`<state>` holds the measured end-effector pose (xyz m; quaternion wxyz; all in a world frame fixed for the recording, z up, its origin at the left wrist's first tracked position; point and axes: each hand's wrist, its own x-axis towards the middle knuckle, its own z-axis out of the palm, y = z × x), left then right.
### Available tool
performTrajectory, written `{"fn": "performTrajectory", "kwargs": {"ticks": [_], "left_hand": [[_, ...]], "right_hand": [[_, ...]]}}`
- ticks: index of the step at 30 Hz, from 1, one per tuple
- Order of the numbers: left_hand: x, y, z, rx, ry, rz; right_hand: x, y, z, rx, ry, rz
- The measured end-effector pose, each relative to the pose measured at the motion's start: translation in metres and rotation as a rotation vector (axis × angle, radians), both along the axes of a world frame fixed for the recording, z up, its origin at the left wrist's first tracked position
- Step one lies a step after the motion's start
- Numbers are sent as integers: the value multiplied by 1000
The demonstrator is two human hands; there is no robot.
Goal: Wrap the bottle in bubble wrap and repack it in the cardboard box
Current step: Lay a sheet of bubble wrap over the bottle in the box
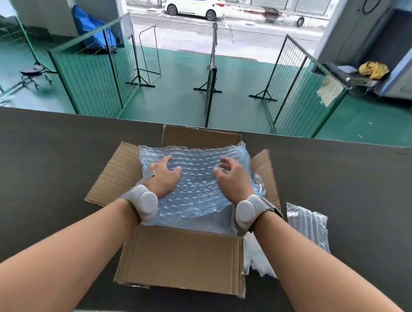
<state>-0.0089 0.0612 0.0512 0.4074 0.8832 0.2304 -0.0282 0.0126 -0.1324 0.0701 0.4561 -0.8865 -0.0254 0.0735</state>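
- We hold our left hand (163, 175) and right hand (232, 180) over the bubble wrap (194, 185), which fills the open cardboard box (182, 260) at frame centre.
- Fingers on both hands are spread and curled, resting on or just above the wrap; neither pinches anything.
- The bundle's long axis seems to run left to right between our hands, both equally near.
- We cannot see the bottle; presumably it lies beneath the wrap.
- A clear plastic bag (307, 227) lies on the surface, lower right.
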Motion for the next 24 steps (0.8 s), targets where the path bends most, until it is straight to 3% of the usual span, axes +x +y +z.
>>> {"fn": "performTrajectory", "kwargs": {"ticks": [3, 9, 21, 24], "left_hand": [[1, 7, -16, -239, 77, 40], [-1, 4, -69, -448, 170, 114], [10, -6, -95, -273, 260, 93], [17, -22, -71, -261, 203, 161]], "right_hand": [[-1, 2, -26, -72, 284, 33], [9, 0, -86, -11, 485, -134], [14, -11, -130, 253, 580, -203], [5, -16, -85, 323, 499, -168]]}}
